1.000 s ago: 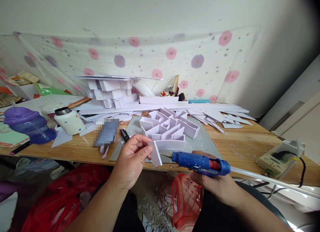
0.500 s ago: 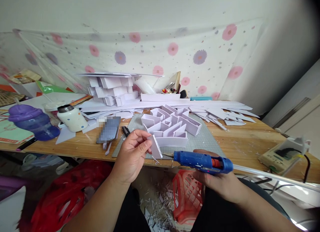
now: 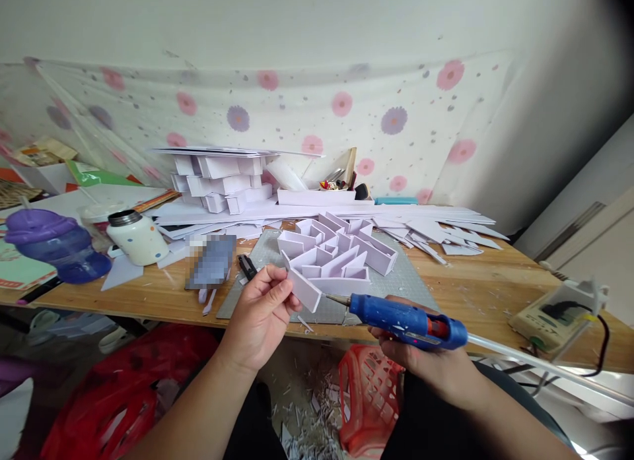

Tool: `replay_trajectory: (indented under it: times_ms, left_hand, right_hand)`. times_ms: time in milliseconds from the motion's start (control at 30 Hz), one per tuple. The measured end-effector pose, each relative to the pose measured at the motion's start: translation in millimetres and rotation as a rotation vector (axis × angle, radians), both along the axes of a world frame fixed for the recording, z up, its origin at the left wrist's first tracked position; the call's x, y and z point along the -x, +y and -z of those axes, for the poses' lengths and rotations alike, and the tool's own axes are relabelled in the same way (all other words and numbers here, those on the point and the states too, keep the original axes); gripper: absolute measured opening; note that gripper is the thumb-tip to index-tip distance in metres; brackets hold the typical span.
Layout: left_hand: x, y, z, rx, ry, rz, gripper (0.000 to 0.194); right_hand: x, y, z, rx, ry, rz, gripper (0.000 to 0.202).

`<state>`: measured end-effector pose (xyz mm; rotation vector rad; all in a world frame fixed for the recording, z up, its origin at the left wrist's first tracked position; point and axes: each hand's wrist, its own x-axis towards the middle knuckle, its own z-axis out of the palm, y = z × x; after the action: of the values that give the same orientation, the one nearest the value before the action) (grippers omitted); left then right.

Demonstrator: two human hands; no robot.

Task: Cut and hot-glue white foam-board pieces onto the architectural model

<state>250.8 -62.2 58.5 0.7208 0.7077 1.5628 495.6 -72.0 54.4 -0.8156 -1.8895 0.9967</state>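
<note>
We pinch a white strip in our left hand; our right hand grips the glue gun at the table's front edge.

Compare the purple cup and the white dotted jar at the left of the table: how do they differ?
The purple cup is translucent purple and squat, with a domed lid; the white jar is opaque, cream with coloured dots, and has a dark metal rim. The cup lies nearer the table's left edge; the jar is closer to the left hand. Both rest on the wooden table.
</note>
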Motion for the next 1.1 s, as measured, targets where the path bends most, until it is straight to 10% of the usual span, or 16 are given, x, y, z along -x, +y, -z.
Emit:
replay_trajectory:
  times_ms: [1100]
  left_hand:
    - [-3.4, -3.4, 3.9, 0.047, -0.044, 0.024, 0.029]
  right_hand:
    - [4.2, 1.7, 9.8, 0.013, -0.039, 0.188, 0.016]
